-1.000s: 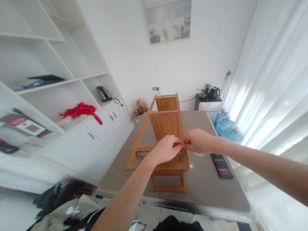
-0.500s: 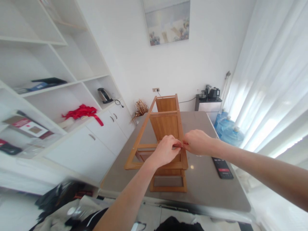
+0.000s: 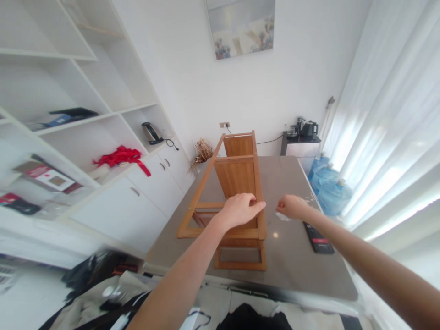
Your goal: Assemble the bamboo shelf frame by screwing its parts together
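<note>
A wooden bamboo shelf frame (image 3: 237, 176) lies on its side on the grey table (image 3: 295, 270). My left hand (image 3: 239, 210) rests on the frame's upper right rail, fingers curled over the wood. My right hand (image 3: 291, 206) is off the frame, a little to its right, closed in a loose pinch just above a small clear plastic bag (image 3: 283, 217) on the table. What the fingers hold, if anything, is too small to make out.
A black phone (image 3: 316, 237) lies on the table to the right of my right hand. White shelves and cabinets (image 3: 130, 201) run along the left, with a kettle (image 3: 150, 133) and red cloth (image 3: 118, 156). Water bottles (image 3: 328, 192) stand by the curtain.
My right hand has drawn away from the frame's rail to the right, toward the plastic bag. The left hand has stayed on the rail.
</note>
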Tool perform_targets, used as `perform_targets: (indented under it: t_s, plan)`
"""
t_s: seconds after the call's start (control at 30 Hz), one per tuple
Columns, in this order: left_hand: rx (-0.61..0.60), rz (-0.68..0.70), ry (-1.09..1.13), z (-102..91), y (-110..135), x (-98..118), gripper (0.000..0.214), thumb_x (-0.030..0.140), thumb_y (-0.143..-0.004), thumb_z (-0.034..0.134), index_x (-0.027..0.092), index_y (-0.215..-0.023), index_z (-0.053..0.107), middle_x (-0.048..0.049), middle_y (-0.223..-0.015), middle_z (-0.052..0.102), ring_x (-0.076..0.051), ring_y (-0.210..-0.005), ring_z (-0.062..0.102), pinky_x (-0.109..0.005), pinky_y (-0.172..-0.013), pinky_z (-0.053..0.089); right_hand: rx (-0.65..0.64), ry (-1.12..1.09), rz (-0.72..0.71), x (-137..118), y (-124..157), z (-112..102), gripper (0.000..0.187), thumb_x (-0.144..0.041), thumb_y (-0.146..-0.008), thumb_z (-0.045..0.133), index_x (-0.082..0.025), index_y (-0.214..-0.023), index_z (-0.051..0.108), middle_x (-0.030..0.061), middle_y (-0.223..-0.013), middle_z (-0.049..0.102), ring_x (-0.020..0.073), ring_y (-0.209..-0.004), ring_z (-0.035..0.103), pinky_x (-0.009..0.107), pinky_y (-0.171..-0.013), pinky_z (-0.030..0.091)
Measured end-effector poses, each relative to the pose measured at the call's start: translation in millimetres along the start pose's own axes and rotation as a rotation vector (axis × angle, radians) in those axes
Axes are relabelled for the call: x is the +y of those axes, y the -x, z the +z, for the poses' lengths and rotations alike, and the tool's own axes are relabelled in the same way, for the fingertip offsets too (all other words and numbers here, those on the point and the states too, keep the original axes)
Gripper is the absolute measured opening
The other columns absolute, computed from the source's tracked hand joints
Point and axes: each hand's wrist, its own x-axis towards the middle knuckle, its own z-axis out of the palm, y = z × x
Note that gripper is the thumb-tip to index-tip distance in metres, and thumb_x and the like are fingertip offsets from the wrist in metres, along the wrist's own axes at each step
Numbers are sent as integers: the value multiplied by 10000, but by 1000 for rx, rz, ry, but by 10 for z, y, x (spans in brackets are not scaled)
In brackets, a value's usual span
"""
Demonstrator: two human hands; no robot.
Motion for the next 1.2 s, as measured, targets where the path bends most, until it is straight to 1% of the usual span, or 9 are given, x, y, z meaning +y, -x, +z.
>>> perform_targets:
  t_s: [0.1,0.2,0.3,0.43,0.53,0.67,0.8,1.03,1.2]
  plan:
    - [13,-39,-106,98,-82,31,525,605,-833,345,178,-704,623,-80,-741,663,-240,-745,617,-310,-668,388,-130,-74,87,179,-101,766,246,-293,-781,519,-198,-889,719,92,-895,704,196,-871,641,254,-705,423]
    - [49,-40,-158,172,-124,41,570,612,-850,282,181,-672,610,-87,-729,664,-256,-776,623,-329,-711,384,-200,-84,163,246,-117,1336,235,-241,-781,518,-170,-882,718,127,-891,702,221,-881,651,270,-699,442]
    - [83,-36,-180,198,-136,55,572,603,-859,264,181,-667,599,-81,-728,667,-255,-777,624,-337,-727,381,-231,-78,217,281,-107,1701,249,-190,-780,512,-138,-935,700,172,-976,681,261,-931,644,308,-706,459]
    - [83,-66,-182,188,-141,91,553,593,-857,283,179,-645,581,-76,-716,666,-244,-753,624,-333,-720,382,-246,-65,228,337,-95,2006,262,-125,-778,494,-118,-964,679,191,-989,669,276,-957,638,336,-727,470]
    - [68,-85,-175,168,-158,115,559,604,-849,288,179,-628,575,-81,-707,662,-242,-747,622,-323,-698,384,-251,-64,212,377,-92,2146,269,-104,-792,467,-115,-964,673,186,-998,667,280,-963,637,343,-742,475]
    - [37,-143,-152,152,-225,128,585,658,-818,295,185,-632,585,-80,-710,659,-236,-722,618,-305,-643,387,-247,-73,201,427,-105,2223,262,-97,-799,461,-138,-943,676,173,-1006,666,269,-965,639,342,-760,480]
    - [32,-225,-124,163,-301,137,573,688,-772,354,186,-642,598,-72,-711,656,-215,-686,608,-278,-594,377,-238,-85,201,486,-132,2221,246,-107,-800,479,-150,-943,674,165,-1013,666,268,-971,637,343,-778,479]
    - [86,-236,-130,203,-309,189,526,638,-783,381,185,-628,600,-61,-684,648,-199,-641,590,-280,-580,370,-229,-127,212,550,-119,2163,206,-118,-793,509,-138,-916,673,169,-978,668,272,-971,635,327,-762,472]
    - [108,-258,-139,225,-312,209,479,589,-785,411,178,-621,595,-57,-672,643,-185,-643,581,-271,-591,372,-191,-201,211,521,-128,2113,216,-143,-793,504,-153,-934,667,160,-993,667,280,-997,620,340,-778,455]
